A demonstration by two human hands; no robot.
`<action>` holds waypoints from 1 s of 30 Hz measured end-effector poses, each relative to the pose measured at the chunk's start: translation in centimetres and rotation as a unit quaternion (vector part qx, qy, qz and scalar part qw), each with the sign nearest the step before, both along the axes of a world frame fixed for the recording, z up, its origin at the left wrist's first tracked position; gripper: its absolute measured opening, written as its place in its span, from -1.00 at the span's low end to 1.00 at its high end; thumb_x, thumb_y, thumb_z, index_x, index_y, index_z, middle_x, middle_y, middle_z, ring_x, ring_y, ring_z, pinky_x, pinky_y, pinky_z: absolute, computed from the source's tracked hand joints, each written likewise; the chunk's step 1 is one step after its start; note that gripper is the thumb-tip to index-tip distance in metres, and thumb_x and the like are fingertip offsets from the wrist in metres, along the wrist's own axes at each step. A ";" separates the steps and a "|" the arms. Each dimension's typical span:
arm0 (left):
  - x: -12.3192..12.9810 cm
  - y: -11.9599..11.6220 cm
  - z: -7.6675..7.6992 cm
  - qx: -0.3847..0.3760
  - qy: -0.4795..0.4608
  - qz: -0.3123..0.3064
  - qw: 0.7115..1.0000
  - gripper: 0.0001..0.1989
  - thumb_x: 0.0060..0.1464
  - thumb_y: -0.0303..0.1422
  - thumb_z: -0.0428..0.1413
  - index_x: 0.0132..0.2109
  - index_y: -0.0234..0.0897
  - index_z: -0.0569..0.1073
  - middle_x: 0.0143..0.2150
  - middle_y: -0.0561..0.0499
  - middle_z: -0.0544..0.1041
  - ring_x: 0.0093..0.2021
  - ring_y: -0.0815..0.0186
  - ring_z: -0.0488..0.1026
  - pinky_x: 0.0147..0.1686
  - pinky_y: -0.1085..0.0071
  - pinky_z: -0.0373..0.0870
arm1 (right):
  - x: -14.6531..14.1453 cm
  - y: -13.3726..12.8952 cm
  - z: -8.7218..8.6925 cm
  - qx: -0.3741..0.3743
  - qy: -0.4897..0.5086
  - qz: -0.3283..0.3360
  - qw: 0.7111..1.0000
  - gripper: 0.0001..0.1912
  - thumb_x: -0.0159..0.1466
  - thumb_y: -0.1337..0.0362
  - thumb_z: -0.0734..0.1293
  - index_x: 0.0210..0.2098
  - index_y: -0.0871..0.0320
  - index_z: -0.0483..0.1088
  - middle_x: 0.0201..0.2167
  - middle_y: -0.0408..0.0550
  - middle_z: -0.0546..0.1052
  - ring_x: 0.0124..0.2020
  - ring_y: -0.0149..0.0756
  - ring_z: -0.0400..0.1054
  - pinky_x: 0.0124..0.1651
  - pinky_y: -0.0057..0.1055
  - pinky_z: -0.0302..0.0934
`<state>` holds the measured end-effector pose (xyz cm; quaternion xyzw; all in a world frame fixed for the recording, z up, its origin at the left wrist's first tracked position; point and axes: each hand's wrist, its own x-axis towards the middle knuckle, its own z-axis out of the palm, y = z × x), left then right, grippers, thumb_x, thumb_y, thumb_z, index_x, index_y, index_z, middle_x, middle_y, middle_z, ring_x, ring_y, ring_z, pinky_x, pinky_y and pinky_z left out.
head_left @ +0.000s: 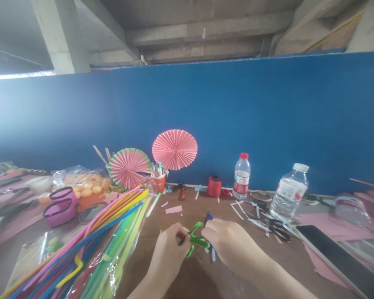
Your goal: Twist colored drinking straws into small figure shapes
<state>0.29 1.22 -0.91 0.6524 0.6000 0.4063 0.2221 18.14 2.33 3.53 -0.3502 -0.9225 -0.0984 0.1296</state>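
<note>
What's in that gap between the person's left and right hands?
A green pipe-cleaner shape with several bent arms, seen in the head view; the left hand pinches it, and the right hand is close against its other side.

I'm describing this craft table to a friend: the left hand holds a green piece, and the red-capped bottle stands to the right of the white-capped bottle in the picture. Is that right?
Not quite: the head view shows the red-capped bottle to the left of the white-capped bottle. The left hand does hold a green piece.
</note>
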 end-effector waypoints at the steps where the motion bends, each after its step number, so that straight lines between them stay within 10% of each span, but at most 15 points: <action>1: 0.0 -0.1 0.0 -0.002 0.012 0.000 1.000 -0.87 -0.13 -0.45 -0.03 -0.58 -0.25 0.22 -0.48 0.08 0.48 -0.59 0.43 0.29 -0.54 0.54 0.15 | -0.1 -0.1 0.0 0.009 -0.009 0.011 1.000 -0.84 0.06 0.54 0.21 -0.52 0.16 0.24 -0.50 -0.15 0.37 -0.50 -0.37 0.17 -0.52 -0.43 -0.15; 17: 1.6 -1.1 -0.6 -0.025 0.121 -0.078 0.989 -0.87 -0.34 -0.57 -0.03 -0.66 -0.29 0.34 -0.71 0.14 0.29 -0.65 0.44 0.19 -0.60 0.53 0.03 | -0.5 -0.3 -0.4 -0.090 0.051 0.055 0.993 -0.90 0.12 0.38 0.20 -0.48 0.15 0.34 -0.50 -0.15 0.42 -0.46 -0.39 0.23 -0.42 -0.50 0.03; 30: 1.1 -1.2 1.1 -0.146 -0.263 -0.191 0.934 -0.90 -0.27 -0.55 0.02 -0.59 -0.32 0.24 -0.56 0.01 0.45 -0.61 0.41 0.33 -0.65 0.52 0.24 | 0.7 2.7 -1.8 -0.330 0.275 0.009 0.903 -0.86 0.11 0.34 0.26 -0.47 0.18 0.47 -0.53 -0.16 0.49 -0.51 -0.42 0.33 -0.42 -0.55 0.14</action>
